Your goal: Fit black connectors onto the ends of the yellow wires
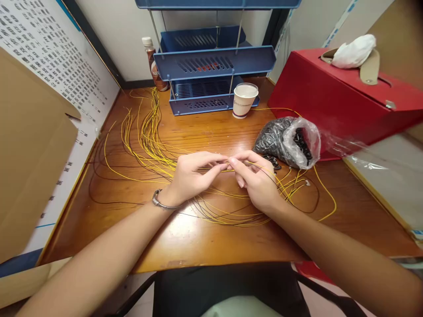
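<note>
Yellow and dark thin wires [153, 132] spread in a loose bundle over the wooden desk, passing under both hands toward the right. My left hand [198, 169], with a bracelet on its wrist, pinches wires between thumb and fingers. Close against its fingertips, my right hand [256, 176] is closed on the same strands, thumb over the index finger. Whatever small part lies between the fingertips is hidden. Just beyond the right hand, an open clear plastic bag [287, 141] of small black pieces lies on its side, with some loose black pieces [272, 162] beside it.
A blue tiered tray rack [214, 64] stands at the back, with a brown bottle [155, 66] at its left and a paper cup [244, 101] in front. On the right is a red box [330, 97]. Cardboard [29, 163] and a printed sheet [49, 48] line the left side.
</note>
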`<state>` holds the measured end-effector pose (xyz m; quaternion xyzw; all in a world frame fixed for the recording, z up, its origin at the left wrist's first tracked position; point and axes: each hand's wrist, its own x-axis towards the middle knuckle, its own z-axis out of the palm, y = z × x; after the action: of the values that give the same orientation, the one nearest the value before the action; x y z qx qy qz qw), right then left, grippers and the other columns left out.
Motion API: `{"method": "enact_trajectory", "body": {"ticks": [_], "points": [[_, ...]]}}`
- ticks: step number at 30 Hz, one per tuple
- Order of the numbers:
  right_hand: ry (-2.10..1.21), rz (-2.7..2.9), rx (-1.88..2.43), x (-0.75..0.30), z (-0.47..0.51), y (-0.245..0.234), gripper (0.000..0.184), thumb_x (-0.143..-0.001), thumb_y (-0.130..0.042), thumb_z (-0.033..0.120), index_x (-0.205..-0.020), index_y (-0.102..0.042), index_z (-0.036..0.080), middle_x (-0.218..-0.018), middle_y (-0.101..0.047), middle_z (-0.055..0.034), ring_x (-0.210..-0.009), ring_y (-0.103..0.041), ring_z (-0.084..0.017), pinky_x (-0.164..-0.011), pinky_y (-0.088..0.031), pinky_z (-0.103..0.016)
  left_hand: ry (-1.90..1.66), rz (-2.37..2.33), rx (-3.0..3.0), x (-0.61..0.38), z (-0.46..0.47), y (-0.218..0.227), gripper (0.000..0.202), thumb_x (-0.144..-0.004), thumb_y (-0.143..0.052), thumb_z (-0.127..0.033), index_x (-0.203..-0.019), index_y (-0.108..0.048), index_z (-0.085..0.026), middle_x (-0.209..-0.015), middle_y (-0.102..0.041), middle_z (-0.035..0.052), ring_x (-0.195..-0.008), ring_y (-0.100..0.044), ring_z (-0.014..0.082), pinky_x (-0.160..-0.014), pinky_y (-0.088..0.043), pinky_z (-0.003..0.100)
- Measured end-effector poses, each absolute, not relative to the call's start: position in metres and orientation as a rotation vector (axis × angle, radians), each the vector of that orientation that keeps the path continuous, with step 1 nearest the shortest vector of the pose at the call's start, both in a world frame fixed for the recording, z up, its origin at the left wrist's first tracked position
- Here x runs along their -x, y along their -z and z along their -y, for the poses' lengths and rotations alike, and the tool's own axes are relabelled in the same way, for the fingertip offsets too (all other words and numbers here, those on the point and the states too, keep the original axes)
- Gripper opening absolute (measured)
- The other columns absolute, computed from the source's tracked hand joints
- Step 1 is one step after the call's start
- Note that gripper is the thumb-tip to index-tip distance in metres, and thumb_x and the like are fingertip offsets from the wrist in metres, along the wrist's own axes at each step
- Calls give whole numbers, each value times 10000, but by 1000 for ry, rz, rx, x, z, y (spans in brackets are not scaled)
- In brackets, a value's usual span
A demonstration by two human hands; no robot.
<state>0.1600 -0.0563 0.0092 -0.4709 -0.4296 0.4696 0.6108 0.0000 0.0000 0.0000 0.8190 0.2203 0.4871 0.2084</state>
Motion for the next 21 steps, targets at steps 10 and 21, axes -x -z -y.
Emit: {"method": "enact_trajectory", "body": {"ticks": [10, 21], "points": [[-1058, 955, 1061, -162, 55, -8, 250, -740, -806, 369, -767, -653, 173, -559, -636, 42, -360, -386, -27, -346, -267, -178, -1351, -636, -2275, 0, 1, 0, 97, -868, -723, -154, -951, -763, -124, -893, -799, 64, -720, -731, 104, -691, -599, 172], [-1136, 972, 1097, -162, 55, -4, 248, -749, -778, 376, -799, -661, 163, -657, -690, 10, -379, -408, -29, -366, -278, -192, -1351, -661, -2300, 0, 1, -4, 75, -890, -690, -145, -894, -757, -112, -809, -778, 58, -690, -702, 91, -660, -559, 152]]}}
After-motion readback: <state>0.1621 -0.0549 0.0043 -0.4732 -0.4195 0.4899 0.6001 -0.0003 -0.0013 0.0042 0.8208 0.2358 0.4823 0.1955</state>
